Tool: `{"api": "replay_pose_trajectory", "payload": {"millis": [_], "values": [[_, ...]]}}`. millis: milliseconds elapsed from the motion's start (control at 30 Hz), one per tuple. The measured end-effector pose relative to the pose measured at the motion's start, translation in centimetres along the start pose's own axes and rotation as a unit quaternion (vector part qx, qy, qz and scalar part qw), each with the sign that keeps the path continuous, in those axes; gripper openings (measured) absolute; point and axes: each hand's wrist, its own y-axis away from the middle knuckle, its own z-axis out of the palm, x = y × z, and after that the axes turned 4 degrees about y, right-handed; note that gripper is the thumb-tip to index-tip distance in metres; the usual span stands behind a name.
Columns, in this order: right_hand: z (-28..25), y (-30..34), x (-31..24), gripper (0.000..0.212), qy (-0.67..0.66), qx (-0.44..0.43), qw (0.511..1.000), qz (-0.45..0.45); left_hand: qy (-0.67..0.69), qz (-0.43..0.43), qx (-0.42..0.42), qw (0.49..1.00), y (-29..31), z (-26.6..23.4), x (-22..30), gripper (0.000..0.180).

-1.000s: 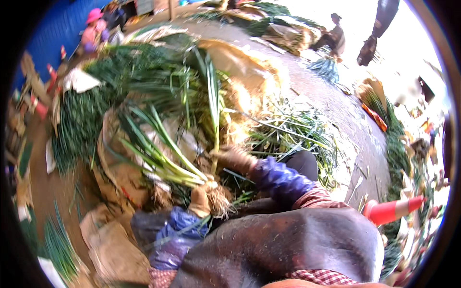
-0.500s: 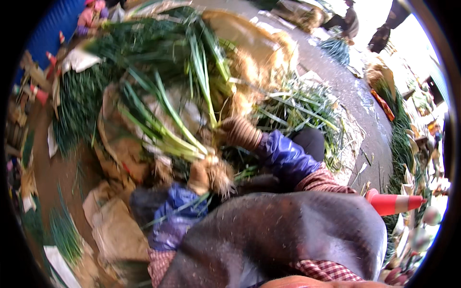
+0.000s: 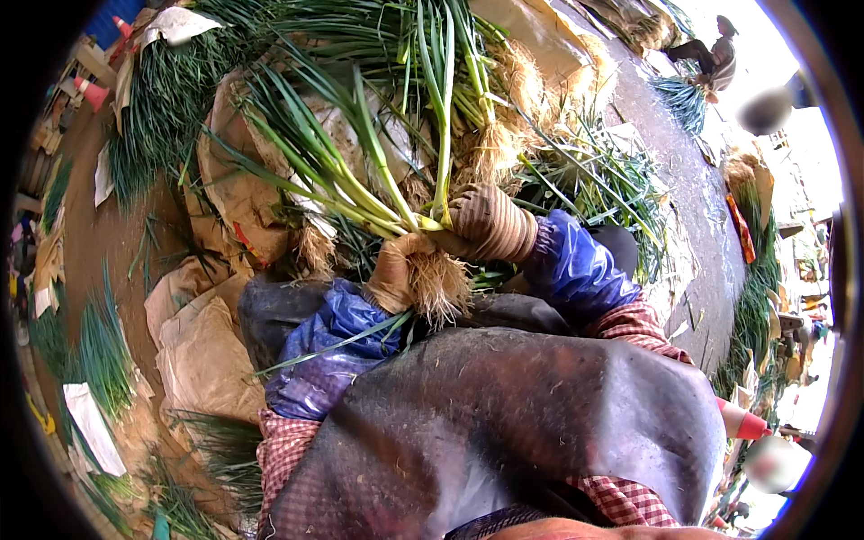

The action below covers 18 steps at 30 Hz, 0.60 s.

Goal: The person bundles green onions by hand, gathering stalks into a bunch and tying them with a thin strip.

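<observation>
My left hand (image 3: 393, 273), in a brownish glove, is closed around the white lower ends of a bunch of green onions (image 3: 367, 211). Pale stringy roots (image 3: 438, 286) hang out beside that hand, and the long leaves fan up to the left. Against the bunch's right side, my right hand (image 3: 493, 220), also gloved and seen from its back, is closed on the base of another upright green onion (image 3: 441, 135). Its fingertips are partly hidden by the stalks. Blue plastic sleeves cover both my forearms, and a dark apron (image 3: 513, 396) lies over my lap.
A large heap of green onions (image 3: 360, 36) lies ahead, roots to the right. Loose leaves (image 3: 594, 184) are piled right of my hands. Tan sacking (image 3: 211, 360) lies left. A traffic cone (image 3: 743, 420) stands right; another person (image 3: 711, 58) sits far right.
My right hand has brought its green onion against the bunch in my left hand; before, the two were slightly apart. The whole view has also shifted.
</observation>
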Motion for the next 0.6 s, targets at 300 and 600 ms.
{"api": "replay_pose_trajectory", "payload": {"millis": [300,600], "values": [[-0.8,-0.5,-0.1,0.023,-0.017,-0.033,0.993,-0.116,0.109,-0.028,-0.091,0.989,-0.1,-1.0,-0.1,0.033],[-1.4,-0.2,-0.4,0.032,-0.115,-0.054,0.991,-0.047,0.033,0.067,-0.099,0.992,0.3,0.1,0.0,0.025]]}}
